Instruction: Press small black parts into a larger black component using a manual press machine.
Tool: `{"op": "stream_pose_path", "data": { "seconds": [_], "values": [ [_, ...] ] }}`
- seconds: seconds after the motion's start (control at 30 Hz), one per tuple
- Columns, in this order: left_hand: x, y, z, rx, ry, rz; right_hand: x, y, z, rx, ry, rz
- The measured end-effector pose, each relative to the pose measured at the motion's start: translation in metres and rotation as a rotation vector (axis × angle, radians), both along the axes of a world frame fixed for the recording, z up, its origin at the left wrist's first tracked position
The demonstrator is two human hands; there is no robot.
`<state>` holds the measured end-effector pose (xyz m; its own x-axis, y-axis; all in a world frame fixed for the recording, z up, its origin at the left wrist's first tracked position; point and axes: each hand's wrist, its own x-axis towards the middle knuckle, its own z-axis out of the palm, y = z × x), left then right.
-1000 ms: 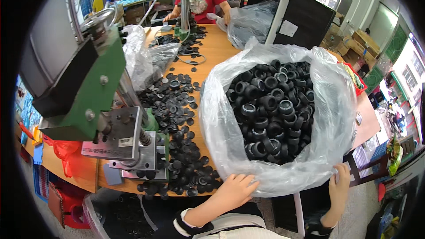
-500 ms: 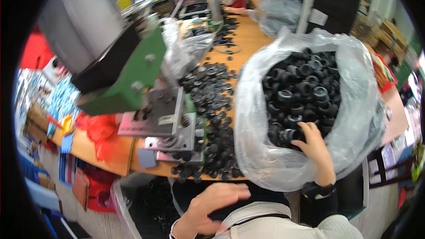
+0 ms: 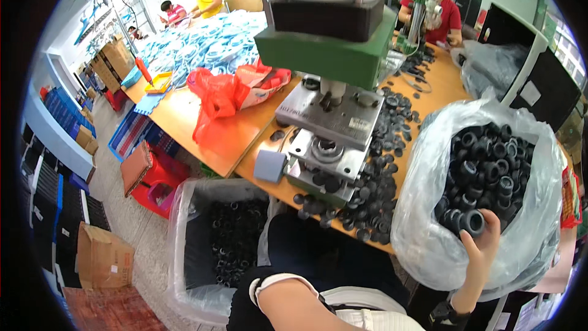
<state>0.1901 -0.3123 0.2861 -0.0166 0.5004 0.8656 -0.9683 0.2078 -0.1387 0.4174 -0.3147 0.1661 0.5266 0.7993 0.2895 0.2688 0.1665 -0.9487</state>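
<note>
My right hand (image 3: 486,242) is at the near side of a large clear plastic bag (image 3: 422,208). Its thumb and fingers grip a black ring-shaped part (image 3: 471,223), whose round opening shows. Many similar black parts (image 3: 490,165) fill the bag. Of my left arm, bare skin (image 3: 291,303) with a white edge shows at the lower edge; the left hand itself is out of sight. Left of the bag stands a green and steel press (image 3: 324,55), with a metal fixture (image 3: 324,153) under its head. Small black round pieces (image 3: 383,178) lie scattered beside it.
An open lined bin (image 3: 177,257) with black rings stands on the floor, left of my legs. Red plastic bags (image 3: 220,98) and a blue-grey block (image 3: 269,165) lie on the table. Light-blue pieces (image 3: 214,43) are heaped farther back. A person in red (image 3: 450,18) sits across the table.
My view has swung left, so the press and bag appear farther right. My right hand, earlier reaching among the parts, now grips one. My left hand has gone out of sight.
</note>
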Motion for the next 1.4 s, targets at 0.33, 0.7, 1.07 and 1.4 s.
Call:
{"op": "stream_pose_path", "data": {
  "seconds": [0.33,0.7,1.07,1.4],
  "values": [
    [-0.099,0.146,-0.102,-0.299,1.311,1.412,-0.094,0.095,-0.005,0.059,-0.009,0.379],
    [-0.048,0.257,-0.146,-0.318,1.348,1.444,-0.113,0.104,-0.012,0.062,-0.13,0.368],
    [-0.145,0.17,-0.204,-0.795,1.465,1.932,-0.158,0.176,-0.02,0.013,-0.379,0.366],
    [-0.188,0.218,-0.247,-0.109,1.884,2.054,-0.151,0.199,-0.022,0.009,-0.401,0.39]
  ]
}}
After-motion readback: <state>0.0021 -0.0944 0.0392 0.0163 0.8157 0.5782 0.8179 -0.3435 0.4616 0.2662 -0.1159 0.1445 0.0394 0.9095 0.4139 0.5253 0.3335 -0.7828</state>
